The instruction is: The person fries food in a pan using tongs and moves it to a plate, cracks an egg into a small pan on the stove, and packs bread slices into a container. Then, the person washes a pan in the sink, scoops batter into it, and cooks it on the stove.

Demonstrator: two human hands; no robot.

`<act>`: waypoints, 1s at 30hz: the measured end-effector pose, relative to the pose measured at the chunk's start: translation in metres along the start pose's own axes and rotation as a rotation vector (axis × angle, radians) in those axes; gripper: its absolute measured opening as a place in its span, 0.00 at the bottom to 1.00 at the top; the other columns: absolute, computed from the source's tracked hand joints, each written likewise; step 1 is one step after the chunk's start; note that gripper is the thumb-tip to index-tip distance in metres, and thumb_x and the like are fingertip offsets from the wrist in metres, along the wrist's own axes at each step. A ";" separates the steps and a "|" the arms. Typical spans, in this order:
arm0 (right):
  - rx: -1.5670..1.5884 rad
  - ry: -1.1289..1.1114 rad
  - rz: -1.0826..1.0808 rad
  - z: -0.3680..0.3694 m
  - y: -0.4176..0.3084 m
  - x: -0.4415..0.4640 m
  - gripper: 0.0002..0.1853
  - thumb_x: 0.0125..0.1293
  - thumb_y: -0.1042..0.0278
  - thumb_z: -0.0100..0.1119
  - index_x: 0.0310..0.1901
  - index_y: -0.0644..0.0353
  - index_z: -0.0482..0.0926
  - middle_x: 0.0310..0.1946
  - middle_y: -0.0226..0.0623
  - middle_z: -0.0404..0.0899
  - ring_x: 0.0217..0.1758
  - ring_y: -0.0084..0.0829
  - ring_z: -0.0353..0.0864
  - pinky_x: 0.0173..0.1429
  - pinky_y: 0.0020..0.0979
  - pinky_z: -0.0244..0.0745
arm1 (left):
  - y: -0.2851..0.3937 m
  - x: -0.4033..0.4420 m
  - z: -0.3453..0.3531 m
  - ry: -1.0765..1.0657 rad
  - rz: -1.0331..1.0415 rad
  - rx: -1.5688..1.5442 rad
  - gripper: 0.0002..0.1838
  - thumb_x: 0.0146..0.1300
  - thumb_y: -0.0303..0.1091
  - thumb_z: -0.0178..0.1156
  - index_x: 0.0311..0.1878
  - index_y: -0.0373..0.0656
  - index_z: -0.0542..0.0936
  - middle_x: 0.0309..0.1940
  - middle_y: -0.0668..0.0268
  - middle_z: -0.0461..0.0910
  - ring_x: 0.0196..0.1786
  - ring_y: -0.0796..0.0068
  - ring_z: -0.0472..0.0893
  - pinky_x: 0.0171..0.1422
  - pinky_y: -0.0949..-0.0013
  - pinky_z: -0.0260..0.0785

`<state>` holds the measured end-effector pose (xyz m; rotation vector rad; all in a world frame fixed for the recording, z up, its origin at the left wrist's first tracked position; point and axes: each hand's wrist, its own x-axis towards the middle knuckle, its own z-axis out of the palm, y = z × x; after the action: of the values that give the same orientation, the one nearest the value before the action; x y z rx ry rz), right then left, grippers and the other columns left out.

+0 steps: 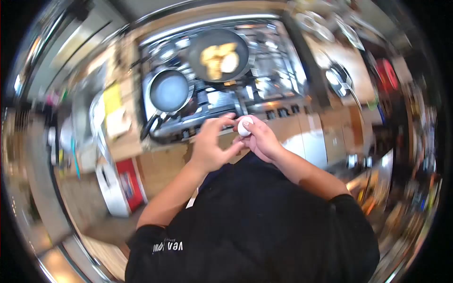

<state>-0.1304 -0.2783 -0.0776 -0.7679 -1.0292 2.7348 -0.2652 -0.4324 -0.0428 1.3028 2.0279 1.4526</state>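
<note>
In front of my chest, my right hand (262, 142) is closed around a white egg (245, 126), with the thumb lying over it. My left hand (211, 143) is just to the left, its fingers curved and apart with nothing between them. Its fingertips and thumb come close to the right hand; whether they touch, I cannot tell. Beyond both hands is the gas stove (264, 61). A large dark frying pan (197, 59) on it holds yellowish pieces of food (217, 59) and a paler round piece. Nearer and to the left stands a smaller pan (170, 90).
The small pan's black handle (150, 126) sticks out over the stove's front left. Knobs (283, 112) line the front edge. On the right counter rests a dark shiny utensil or bowl (339, 80), blurred. A yellow cloth-like item (112, 99) lies left of the stove.
</note>
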 end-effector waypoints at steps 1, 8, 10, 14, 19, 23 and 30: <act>0.021 0.084 -0.033 -0.010 -0.002 -0.013 0.13 0.81 0.63 0.50 0.59 0.58 0.75 0.49 0.39 0.81 0.41 0.35 0.85 0.44 0.33 0.81 | -0.010 0.007 0.006 -0.020 -0.020 -0.094 0.32 0.61 0.26 0.73 0.69 0.39 0.76 0.54 0.61 0.82 0.58 0.70 0.82 0.66 0.63 0.76; 0.162 0.306 -0.291 -0.060 0.022 -0.132 0.09 0.80 0.60 0.55 0.49 0.55 0.77 0.39 0.33 0.81 0.35 0.27 0.83 0.37 0.30 0.74 | -0.077 0.064 0.107 -0.125 -0.977 -1.440 0.13 0.78 0.45 0.56 0.46 0.45 0.79 0.42 0.60 0.82 0.49 0.60 0.81 0.59 0.57 0.75; 0.131 0.409 -0.327 -0.076 0.037 -0.167 0.09 0.80 0.59 0.59 0.46 0.55 0.78 0.36 0.30 0.81 0.33 0.23 0.81 0.34 0.29 0.73 | -0.094 0.082 0.124 -0.247 -0.962 -1.434 0.14 0.79 0.42 0.57 0.34 0.49 0.71 0.20 0.76 0.61 0.20 0.83 0.58 0.23 0.75 0.54; 0.144 0.544 -0.399 -0.105 0.061 -0.230 0.08 0.77 0.64 0.63 0.44 0.58 0.79 0.35 0.30 0.82 0.33 0.22 0.80 0.36 0.27 0.74 | -0.100 0.083 0.131 -0.003 -1.014 -1.094 0.28 0.83 0.49 0.55 0.22 0.55 0.61 0.14 0.79 0.52 0.14 0.84 0.51 0.15 0.75 0.44; 0.048 0.585 -0.565 -0.154 0.094 -0.271 0.05 0.72 0.70 0.67 0.47 0.58 0.84 0.35 0.29 0.82 0.35 0.20 0.80 0.38 0.28 0.76 | -0.054 0.065 0.112 -0.137 -1.018 -0.677 0.25 0.80 0.49 0.58 0.26 0.52 0.64 0.14 0.77 0.56 0.12 0.80 0.56 0.14 0.72 0.47; -0.175 0.816 -0.383 -0.195 0.065 -0.284 0.13 0.68 0.62 0.74 0.49 0.56 0.84 0.31 0.27 0.82 0.30 0.17 0.79 0.36 0.24 0.76 | -0.003 0.077 0.111 -0.264 -0.854 -0.580 0.21 0.80 0.43 0.59 0.29 0.51 0.66 0.14 0.76 0.57 0.11 0.80 0.57 0.13 0.70 0.48; -0.971 1.039 -0.711 -0.295 -0.141 -0.226 0.14 0.66 0.66 0.74 0.51 0.58 0.86 0.37 0.33 0.85 0.45 0.27 0.84 0.50 0.31 0.78 | 0.032 0.147 0.162 -0.454 -0.692 -0.525 0.15 0.80 0.40 0.59 0.35 0.50 0.68 0.16 0.76 0.65 0.12 0.82 0.61 0.15 0.70 0.54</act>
<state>0.2034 -0.0624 -0.0816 -1.3206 -1.7508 0.8866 -0.2149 -0.2170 -0.0494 0.5529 1.4354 1.1086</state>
